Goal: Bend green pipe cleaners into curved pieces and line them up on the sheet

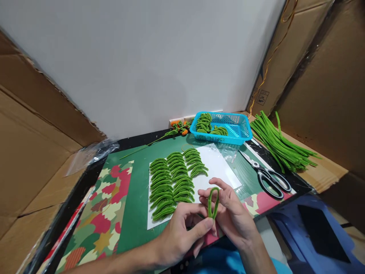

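Note:
A green pipe cleaner [210, 201] is bent into a narrow upright loop in front of me. My left hand [188, 230] pinches its lower end between thumb and fingertips. Around the loop's right side, my right hand [235, 211] rests its thumb and fingers against the fuzzy stem. Just beyond my hands lies a white sheet [219, 167] with rows of curved green pipe cleaner pieces [161, 186] laid in three columns. The right column is shorter than the other two.
A blue basket [235, 139] at the back holds more curved green pieces. Scissors [266, 175] lie open at the right, near a bundle of straight green pipe cleaners [281, 140]. Orange flowers on a green stem [178, 127] lie behind the green mat [134, 194]. Cardboard walls stand on both sides.

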Motion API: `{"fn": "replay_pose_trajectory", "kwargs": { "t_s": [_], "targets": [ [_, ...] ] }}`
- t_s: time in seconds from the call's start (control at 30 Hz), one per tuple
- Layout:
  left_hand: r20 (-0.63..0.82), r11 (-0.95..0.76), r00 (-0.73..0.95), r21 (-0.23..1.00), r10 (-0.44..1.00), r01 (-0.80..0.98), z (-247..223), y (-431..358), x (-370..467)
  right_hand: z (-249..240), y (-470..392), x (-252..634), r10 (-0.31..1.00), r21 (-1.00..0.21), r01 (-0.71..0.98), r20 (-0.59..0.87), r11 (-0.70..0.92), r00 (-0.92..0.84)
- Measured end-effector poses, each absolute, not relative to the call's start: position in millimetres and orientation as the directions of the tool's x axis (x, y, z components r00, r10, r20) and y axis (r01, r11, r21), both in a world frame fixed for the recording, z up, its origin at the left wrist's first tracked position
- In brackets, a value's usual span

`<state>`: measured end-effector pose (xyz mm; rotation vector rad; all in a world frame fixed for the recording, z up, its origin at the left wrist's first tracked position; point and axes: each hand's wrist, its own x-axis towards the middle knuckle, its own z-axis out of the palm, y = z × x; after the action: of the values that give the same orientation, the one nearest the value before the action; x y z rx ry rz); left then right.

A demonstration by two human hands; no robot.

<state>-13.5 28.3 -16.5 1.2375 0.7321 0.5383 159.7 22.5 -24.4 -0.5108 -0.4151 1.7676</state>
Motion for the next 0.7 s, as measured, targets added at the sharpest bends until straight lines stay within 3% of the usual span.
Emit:
{"fn": "replay_pose_trajectory", "kwargs": {
  "t_s": [0.17,0.43,0.7],
  "targets": [
    [-0.225,0.241,0.679,0.968,0.699,0.073,-14.9,29.4,-15.0,-27.9,25.4,159.7,0.972,-0.47,-0.851,-0.113,-0.236,-0.207],
    [-0.231,0.194,0.652,0.972,0.722,0.131,-10.5,32.3,-16.6,-24.2,29.0,166.6,0.98,-0.522,-0.83,-0.14,-0.196,-0.143],
    [-0.25,0.208,0.664,0.968,0.705,0.143,-7.9,34.9,-14.9,-22.8,27.0,166.9,0.968,-0.44,-0.867,-0.186,-0.233,-0.166]
  ]
}}
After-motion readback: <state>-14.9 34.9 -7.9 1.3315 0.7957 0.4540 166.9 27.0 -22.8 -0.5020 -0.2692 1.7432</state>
